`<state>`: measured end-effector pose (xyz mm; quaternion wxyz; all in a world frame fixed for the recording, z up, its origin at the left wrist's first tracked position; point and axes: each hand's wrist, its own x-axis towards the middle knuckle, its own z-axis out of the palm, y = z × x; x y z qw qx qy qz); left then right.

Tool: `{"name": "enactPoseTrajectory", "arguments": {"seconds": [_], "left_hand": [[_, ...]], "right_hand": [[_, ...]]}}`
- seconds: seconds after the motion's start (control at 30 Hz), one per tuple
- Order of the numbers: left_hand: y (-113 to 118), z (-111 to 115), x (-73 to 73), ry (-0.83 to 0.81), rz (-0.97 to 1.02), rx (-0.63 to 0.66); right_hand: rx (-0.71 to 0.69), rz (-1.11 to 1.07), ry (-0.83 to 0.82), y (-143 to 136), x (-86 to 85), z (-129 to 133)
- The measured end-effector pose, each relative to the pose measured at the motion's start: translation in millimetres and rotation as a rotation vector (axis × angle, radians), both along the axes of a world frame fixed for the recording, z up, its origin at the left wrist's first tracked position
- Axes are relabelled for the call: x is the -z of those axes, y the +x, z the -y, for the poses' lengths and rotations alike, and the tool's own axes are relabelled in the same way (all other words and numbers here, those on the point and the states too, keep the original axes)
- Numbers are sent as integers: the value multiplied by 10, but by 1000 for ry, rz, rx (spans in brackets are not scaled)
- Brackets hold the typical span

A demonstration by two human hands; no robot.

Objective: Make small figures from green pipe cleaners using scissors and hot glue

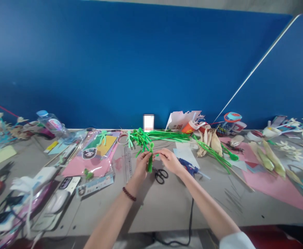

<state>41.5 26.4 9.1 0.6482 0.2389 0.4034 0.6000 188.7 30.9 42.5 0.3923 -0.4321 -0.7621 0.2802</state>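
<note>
A bundle of green pipe cleaners point(150, 165), with a looped top, stands upright in my left hand point(142, 164), whose fingers are closed round it. Just to its right is my right hand point(169, 159), thumb and forefinger pinched together. A bit of green shows near those fingertips, too small to make out. Black-handled scissors point(161, 176) lie on the table below and between my hands. Behind them is a heap of bent green pipe cleaners point(140, 139), with straight green stems point(169, 135) beside it. A blue glue gun point(188, 166) rests by my right wrist.
On the left lie a clear ruler point(128, 164), pink sheets with a plastic bag point(76, 165), a phone point(69, 182) and a water bottle point(53, 123). To the right are dried corn husks point(215, 143), more green stems point(213, 154), pink paper point(275, 188) and an orange cup point(189, 128).
</note>
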Motion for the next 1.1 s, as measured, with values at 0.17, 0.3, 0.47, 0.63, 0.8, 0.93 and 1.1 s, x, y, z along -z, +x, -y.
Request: {"name": "enactPoseTrajectory", "arguments": {"seconds": [0.17,0.3,0.47,0.63,0.8,0.93,1.1], "left_hand": [[18,17,214,-58,2,46],[49,49,223,-71,13,47],[48,52,208,-67,8,82],[34,62,259,-71,1,137],[61,64,255,-88,-3,146],[73,66,226,-86,-7,128],[64,74,218,-80,-40,139]], "right_hand": [[-1,-77,-115,-9,190,-8],[15,-232,-230,-6,299,24],[32,-286,-274,-11,330,6],[87,-251,-239,-7,320,-1],[101,-228,-222,2,321,3],[103,-235,-223,7,348,-6],[111,-249,-229,16,363,-13]]}}
